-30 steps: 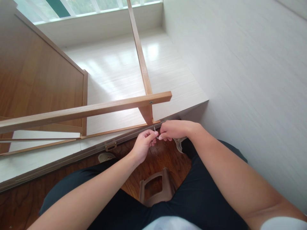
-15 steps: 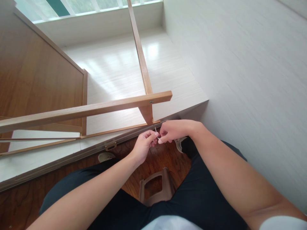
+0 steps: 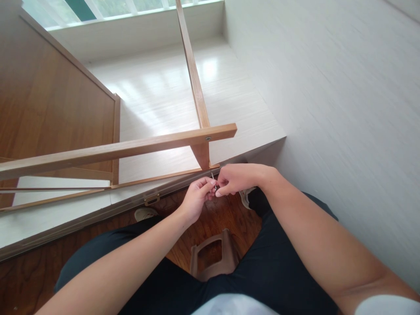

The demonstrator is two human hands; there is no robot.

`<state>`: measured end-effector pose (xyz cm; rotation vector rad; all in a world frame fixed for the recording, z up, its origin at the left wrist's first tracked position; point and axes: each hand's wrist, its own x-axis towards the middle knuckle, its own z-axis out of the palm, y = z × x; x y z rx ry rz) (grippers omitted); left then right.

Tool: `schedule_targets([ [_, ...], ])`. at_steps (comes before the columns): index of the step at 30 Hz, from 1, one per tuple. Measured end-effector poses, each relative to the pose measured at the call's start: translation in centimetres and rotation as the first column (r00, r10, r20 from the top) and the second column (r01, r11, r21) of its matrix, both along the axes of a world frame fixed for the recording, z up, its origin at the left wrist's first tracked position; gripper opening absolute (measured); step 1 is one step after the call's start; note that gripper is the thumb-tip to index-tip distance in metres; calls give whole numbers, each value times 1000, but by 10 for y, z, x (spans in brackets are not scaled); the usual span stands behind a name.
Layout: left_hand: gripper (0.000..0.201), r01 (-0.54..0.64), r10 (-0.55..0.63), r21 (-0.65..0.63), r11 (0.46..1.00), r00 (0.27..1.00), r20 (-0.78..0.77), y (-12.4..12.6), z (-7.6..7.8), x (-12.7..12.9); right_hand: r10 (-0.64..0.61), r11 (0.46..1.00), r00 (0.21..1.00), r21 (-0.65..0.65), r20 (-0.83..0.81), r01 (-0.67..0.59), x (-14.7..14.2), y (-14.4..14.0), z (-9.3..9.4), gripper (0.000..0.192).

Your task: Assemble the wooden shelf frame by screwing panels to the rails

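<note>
A thin, silvery metal rod (image 3: 212,176) points up from between my fingertips, too small to tell its exact kind. My left hand (image 3: 198,197) is closed, pinching it between thumb and forefinger. Close against its lower end, my right hand (image 3: 234,178) is bent down at the wrist with thumb and fingers closed on it. Just beyond the rod's tip is the lower end of an upright wooden piece (image 3: 201,155). Across it runs a wooden rail (image 3: 147,145) with a round metal fastener (image 3: 208,138) near its right end.
A long wooden bar (image 3: 193,74) slants back towards the window (image 3: 111,8). To the left leans a large wooden panel (image 3: 62,96). The pale ledge (image 3: 157,92) meets a wall (image 3: 337,100) at right. Below, a brown plastic stool (image 3: 215,258) stands between my legs on the wooden floor (image 3: 236,214).
My fingers shift slightly around the metal rod, and its pale lower part shows less than before. Both arms stay in nearly the same place.
</note>
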<state>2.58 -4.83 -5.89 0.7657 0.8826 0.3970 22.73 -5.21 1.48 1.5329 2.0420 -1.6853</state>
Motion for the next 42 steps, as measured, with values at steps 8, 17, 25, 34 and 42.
schedule_targets([
  [8, 39, -6, 7, -5, 1000, 1000, 23, -1, 1, 0, -7, 999, 1000, 44, -6, 7, -3, -1, 2, 37],
  [17, 37, -34, 34, -18, 999, 999, 12, -2, 3, 1, -8, 992, 1000, 123, 17, 6, -6, 0, 2, 40],
  [25, 40, -41, 42, -63, 997, 999, 15, -1, 6, 1, -11, 989, 999, 148, 38, 5, -7, 0, 1, 40],
  [34, 37, -49, 52, -86, 995, 998, 37, -4, 6, 2, -24, 988, 1000, 156, 16, 21, -7, -1, 3, 37],
  [42, 38, -47, 53, -119, 992, 997, 53, -3, 6, 2, -38, 990, 999, 133, 10, 37, -6, -2, 2, 36],
])
